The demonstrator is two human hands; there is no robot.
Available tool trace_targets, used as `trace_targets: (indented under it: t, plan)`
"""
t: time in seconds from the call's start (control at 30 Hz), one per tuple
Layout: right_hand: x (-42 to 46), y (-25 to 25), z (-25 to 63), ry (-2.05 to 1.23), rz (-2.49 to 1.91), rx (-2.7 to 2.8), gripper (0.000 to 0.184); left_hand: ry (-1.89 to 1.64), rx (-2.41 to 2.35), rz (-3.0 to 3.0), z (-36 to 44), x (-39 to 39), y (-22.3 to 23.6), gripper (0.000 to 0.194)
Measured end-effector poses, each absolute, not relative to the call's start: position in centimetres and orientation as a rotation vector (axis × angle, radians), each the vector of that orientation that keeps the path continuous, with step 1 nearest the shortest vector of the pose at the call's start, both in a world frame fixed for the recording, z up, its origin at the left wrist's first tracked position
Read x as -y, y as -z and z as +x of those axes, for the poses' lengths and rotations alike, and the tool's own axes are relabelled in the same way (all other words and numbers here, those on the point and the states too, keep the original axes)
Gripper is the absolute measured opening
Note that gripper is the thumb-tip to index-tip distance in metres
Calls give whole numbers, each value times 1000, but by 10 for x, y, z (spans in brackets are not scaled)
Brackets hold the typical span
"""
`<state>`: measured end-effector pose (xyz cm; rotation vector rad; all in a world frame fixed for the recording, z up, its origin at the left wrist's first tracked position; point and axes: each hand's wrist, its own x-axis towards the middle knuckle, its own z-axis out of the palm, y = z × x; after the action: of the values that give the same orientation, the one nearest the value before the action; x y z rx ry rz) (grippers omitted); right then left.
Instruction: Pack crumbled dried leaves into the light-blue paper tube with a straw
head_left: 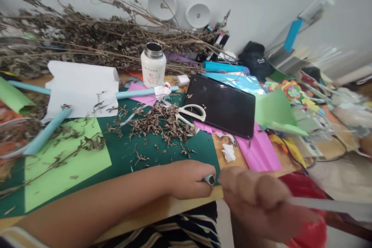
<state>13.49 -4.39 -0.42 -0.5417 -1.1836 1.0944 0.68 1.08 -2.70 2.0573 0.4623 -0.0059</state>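
Paper tube (209,179) gripped in left hand (190,181).
Mostly hidden, one end showing; white strip (325,204) in blurred, curled right hand (255,197), cut off at picture's edge.

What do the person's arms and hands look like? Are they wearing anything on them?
The left hand is bare: no glove, ring or watch shows. Its forearm is bare too, up to a striped sleeve with pale and yellowish bands, in the bottom corner. The right hand is blurry, but it looks gloveless; I can't see a sleeve there.
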Motion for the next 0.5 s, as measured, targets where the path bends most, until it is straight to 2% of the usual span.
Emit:
trace_targets:
  t: [0.2,0.37,0.5]
  plan:
    - [45,-10,146,-951,-473,1151,48,-117,-428,1996,2,-13,33,6]
    - [43,-3,125,-1081,-509,1194,48,-118,-407,1994,4,-12,35,2]
    - [40,5,118,-1117,-508,1215,47,-120,-399,1955,5,-12,37,9]
